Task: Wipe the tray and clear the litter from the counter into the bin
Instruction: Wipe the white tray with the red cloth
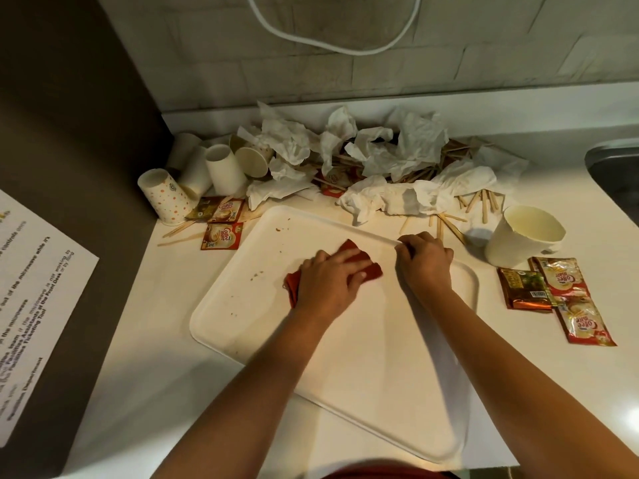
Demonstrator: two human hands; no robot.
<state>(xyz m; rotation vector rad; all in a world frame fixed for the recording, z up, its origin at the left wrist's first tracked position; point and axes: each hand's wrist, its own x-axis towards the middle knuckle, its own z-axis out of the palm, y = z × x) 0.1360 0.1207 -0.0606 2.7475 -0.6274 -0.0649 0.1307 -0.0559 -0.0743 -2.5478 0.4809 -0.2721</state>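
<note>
Your left hand is pressing flat, fingers straight, on the red cloth mid-tray; your right hand is pinching the tray rim at 1 o'clock, tissues piled at 12.

An office pantry: printed microwave notice, paper cups, creamer sachets, sink.

Tray: smooth white plastic, semi-matt, brown specks at 11 o'clock. Cloth under left hand: red woven fabric, matt. Counter: smooth pale laminate w/ slight sheen. Tissues at 12: crumpled white paper. Stirrers: bare wood. Cups: matt paper. Sachets at 3: glossy foil.
</note>
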